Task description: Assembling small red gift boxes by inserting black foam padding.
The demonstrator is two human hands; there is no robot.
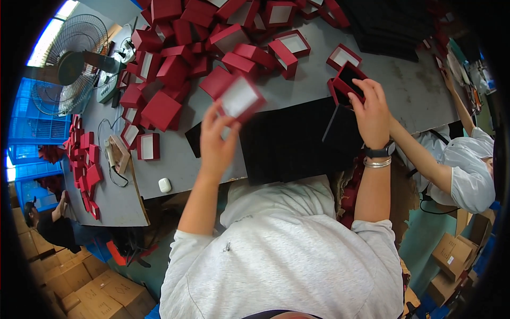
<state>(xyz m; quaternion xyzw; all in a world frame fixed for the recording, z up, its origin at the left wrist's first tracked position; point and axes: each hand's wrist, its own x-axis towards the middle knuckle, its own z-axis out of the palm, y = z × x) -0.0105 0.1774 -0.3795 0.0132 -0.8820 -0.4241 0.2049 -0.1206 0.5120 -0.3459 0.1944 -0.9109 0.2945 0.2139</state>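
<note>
My left hand [218, 141] grips a small red box part with a white inside [240, 99], blurred by motion, over the near side of the pile. To the right, my right hand [372, 111] has its thumb and fingers closed on a red box with a black inside [342, 77]. A thin black strip [330, 123] hangs down beside that box; whether my fingers touch it I cannot tell. Beneath and between both hands lie dark black sheets [289, 146], at the near edge of the table. Another red box part with a white inside [345, 55] rests just beyond my right hand.
A large heap of red boxes [175, 69] covers the far left of the grey table [175, 175]. More black material [388, 26] lies far right. A fan [71, 66], a white earbud case [164, 185] and a wooden block [118, 154] are left. Other people sit at both sides.
</note>
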